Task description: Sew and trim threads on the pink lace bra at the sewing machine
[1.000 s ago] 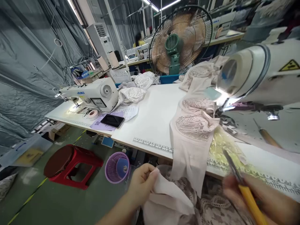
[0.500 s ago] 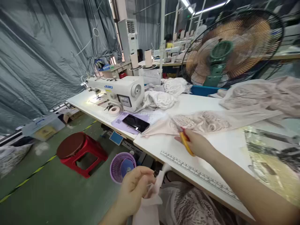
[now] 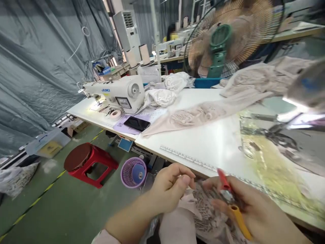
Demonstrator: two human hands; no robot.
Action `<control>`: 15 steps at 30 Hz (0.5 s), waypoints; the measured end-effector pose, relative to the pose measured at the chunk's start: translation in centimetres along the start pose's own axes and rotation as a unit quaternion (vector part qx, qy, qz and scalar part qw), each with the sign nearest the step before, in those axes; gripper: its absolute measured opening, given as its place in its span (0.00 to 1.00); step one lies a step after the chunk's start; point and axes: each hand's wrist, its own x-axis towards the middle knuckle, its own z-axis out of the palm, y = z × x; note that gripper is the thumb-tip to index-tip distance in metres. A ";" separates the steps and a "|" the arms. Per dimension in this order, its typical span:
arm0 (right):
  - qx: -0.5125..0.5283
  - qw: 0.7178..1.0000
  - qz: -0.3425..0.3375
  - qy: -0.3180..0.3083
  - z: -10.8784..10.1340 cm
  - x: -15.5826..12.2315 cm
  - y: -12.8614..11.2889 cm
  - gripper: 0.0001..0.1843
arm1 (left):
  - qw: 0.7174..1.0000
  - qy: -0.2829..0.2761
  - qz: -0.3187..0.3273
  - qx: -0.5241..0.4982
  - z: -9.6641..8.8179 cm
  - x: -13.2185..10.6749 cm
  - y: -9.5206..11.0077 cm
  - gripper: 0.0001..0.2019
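Two hands meet low over my lap, just short of the near edge of the white work surface (image 3: 215, 145). At about nine o'clock from my left hand, a red plastic stool with a brown round seat (image 3: 87, 162) stands on the green floor. A purple plastic mesh basket (image 3: 132, 171) sits beside it below the surface's edge, handy for scraps, I'd judge.

Up at eleven o'clock a white industrial sewing machine (image 3: 115, 93) rests on the surface. A flat black phone (image 3: 137, 123) lies just in front of it, clear of the cloth.

My left hand (image 3: 171, 188) has its fingers (image 3: 186, 178) pinched together, thumb to forefinger, on what looks like an edge of the pale pink lace fabric piece (image 3: 203, 211) bunched in my lap. Held so, the edge stands up and taut.

At three o'clock from it, my right hand (image 3: 251, 213) has its fingers curled shut round the red-and-yellow-handled thread snips (image 3: 230, 200). I'd judge they sit in the palm to be ready beside the lace. Which way the blades point I cannot tell.

At twelve o'clock a second pink lace garment (image 3: 198, 115) lies spread on the surface. Behind it at one o'clock stands a green-hubbed wire-caged fan (image 3: 223, 37).
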 end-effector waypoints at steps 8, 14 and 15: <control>0.102 0.994 -0.003 0.028 1.0 -5.4 0.6 0.04 | 0.992 -0.079 0.022 0.096 6.9 1.0 -1.2 0.19; 0.167 0.986 0.003 -0.005 -0.4 -6.5 2.6 0.06 | 0.945 -0.130 0.043 0.299 7.8 1.7 -1.4 0.18; 0.161 0.987 0.017 -0.008 -0.8 -6.9 3.2 0.05 | 0.932 -0.147 0.032 0.330 7.7 1.8 -1.4 0.18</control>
